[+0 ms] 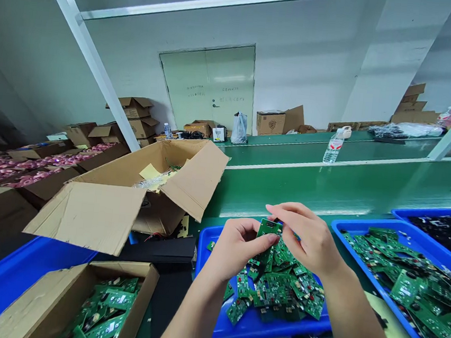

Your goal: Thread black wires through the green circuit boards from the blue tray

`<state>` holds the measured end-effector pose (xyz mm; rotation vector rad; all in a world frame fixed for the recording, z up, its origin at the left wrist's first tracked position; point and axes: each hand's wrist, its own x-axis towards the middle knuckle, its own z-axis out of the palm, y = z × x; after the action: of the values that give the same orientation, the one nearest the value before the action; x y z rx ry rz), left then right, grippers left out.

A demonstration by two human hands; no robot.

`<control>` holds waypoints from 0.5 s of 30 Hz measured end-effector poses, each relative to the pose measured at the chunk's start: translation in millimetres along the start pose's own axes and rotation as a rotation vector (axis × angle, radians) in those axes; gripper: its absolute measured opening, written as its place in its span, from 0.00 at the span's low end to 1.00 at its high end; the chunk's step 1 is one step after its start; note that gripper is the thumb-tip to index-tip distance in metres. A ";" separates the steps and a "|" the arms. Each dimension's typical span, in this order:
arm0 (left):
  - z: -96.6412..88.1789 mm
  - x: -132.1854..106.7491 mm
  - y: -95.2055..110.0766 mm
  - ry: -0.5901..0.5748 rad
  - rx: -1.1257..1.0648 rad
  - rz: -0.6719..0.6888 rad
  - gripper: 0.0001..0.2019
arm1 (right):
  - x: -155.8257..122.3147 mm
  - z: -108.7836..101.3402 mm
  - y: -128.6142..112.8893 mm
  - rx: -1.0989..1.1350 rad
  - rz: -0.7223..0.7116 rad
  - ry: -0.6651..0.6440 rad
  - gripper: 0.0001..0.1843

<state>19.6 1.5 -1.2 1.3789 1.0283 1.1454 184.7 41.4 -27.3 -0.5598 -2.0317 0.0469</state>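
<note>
Both my hands meet over a blue tray (207,244) heaped with several small green circuit boards (285,289). My left hand (237,247) is closed, pinching the lower edge of one small green circuit board (268,228). My right hand (310,235) grips the same board from the top and right, fingers curled round it. The board is held upright just above the pile.
A second blue tray (410,237) of green boards lies at the right, a third with dark parts (449,230) behind it. A small carton of boards (110,312) sits lower left, a large open carton (127,191) behind it. A water bottle (333,146) stands on the green conveyor (327,184).
</note>
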 end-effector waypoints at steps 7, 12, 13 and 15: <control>-1.6 -2.8 4.1 0.019 -0.073 -0.033 0.21 | -1.8 3.3 6.2 -0.119 0.193 -0.115 0.23; -1.1 -5.2 6.9 0.094 -0.111 -0.029 0.21 | -2.7 -4.8 4.6 0.210 0.462 -0.057 0.15; -1.1 -5.3 6.7 0.100 -0.108 -0.027 0.21 | -2.2 -5.5 1.7 0.282 0.491 -0.065 0.15; -1.0 -5.1 5.8 0.106 -0.101 -0.019 0.20 | -0.7 -4.6 -5.6 0.383 0.526 -0.068 0.13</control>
<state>17.7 -4.0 4.0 1.2374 1.0418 1.2510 186.9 35.2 -24.1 -0.8338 -1.8229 0.7600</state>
